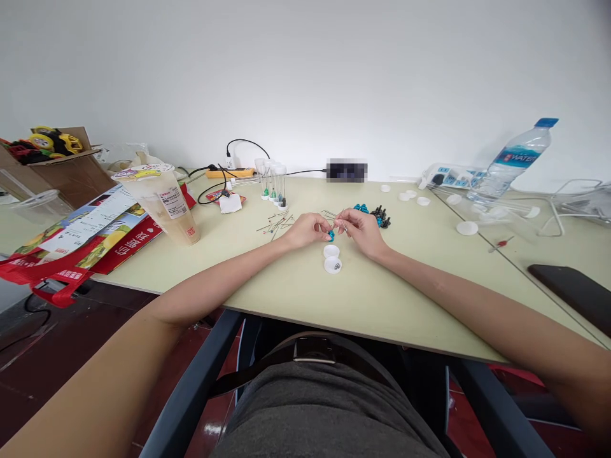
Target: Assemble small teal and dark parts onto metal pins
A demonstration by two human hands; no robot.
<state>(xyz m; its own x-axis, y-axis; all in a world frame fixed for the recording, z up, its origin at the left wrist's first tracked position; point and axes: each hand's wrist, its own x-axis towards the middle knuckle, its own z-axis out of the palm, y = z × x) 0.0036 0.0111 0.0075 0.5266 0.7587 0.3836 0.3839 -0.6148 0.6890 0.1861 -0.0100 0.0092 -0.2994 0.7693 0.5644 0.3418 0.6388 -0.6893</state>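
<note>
My left hand (309, 230) is closed, its fingertips pinched on a small blue plastic piece (331, 235) just above the table. Close beside it, my right hand (358, 229) is also closed, thumb and fingers pressed together; what lies between them is too small to make out. Two small white round caps (332, 264) sit on the table below the hands, the nearer one holding tiny dark bits. Thin metal pins (277, 224) lie scattered to the left of my left hand. Behind my right hand is a pile of black pieces (382, 217) and blue pieces (361, 208).
Clear tubes (274, 184) stand upright at the back. On the left are a drink cup (165, 207), a red bag (119, 248) and a cardboard box (62, 172). A water bottle (515, 162), white discs (466, 228), a power strip (453, 176) and a dark phone-like object (573, 292) lie right.
</note>
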